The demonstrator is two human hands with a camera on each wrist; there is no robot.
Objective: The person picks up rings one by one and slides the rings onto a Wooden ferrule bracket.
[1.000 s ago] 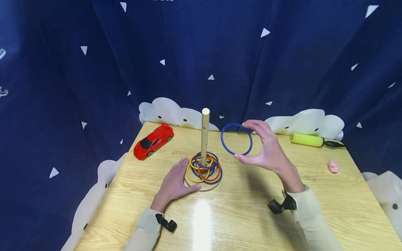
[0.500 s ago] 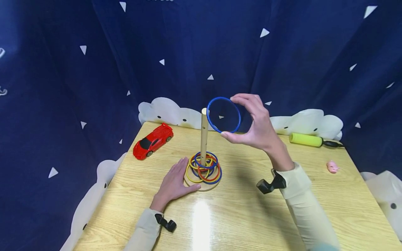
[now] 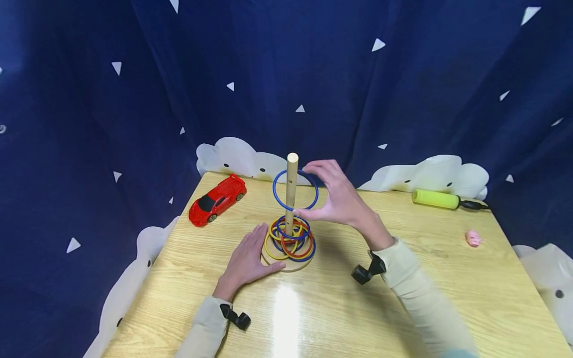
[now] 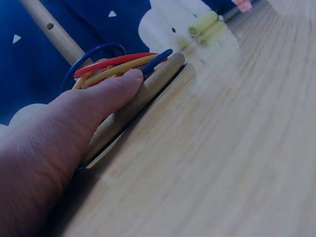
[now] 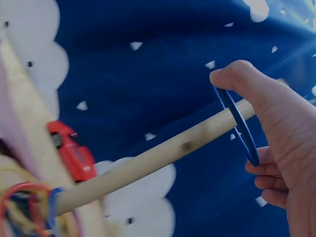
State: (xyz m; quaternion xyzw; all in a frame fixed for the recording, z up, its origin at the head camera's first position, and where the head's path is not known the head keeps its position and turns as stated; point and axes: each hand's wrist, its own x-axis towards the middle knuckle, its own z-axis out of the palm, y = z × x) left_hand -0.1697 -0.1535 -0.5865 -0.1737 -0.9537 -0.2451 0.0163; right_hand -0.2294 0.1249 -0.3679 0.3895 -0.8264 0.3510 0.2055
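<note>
A wooden post [image 3: 291,184] stands upright on a round wooden base [image 3: 291,267]. Thumb and fingertips of my right hand [image 3: 342,199] pinch a blue ring [image 3: 273,188] at its edge. In the right wrist view, the post passes through this ring [image 5: 240,123], below the post's top. Several blue, red and yellow rings [image 3: 303,259] lie overlapping around the post's foot. My left hand [image 3: 246,261] rests against the left and front of the base, fingers straight and thumb spread. In the left wrist view, its thumb [image 4: 116,91] touches the base's rim.
A red toy car [image 3: 218,200] sits at the table's back left. Towards the right lie a yellow-green pump [image 3: 435,199] with a black end and a small pink pig figure [image 3: 473,237]. A dark blue curtain [image 3: 340,89] hangs behind the wooden table [image 3: 340,308].
My right hand has carried the blue ring leftward, first up and then down, from right of the post to around it. The left hand stays on the base.
</note>
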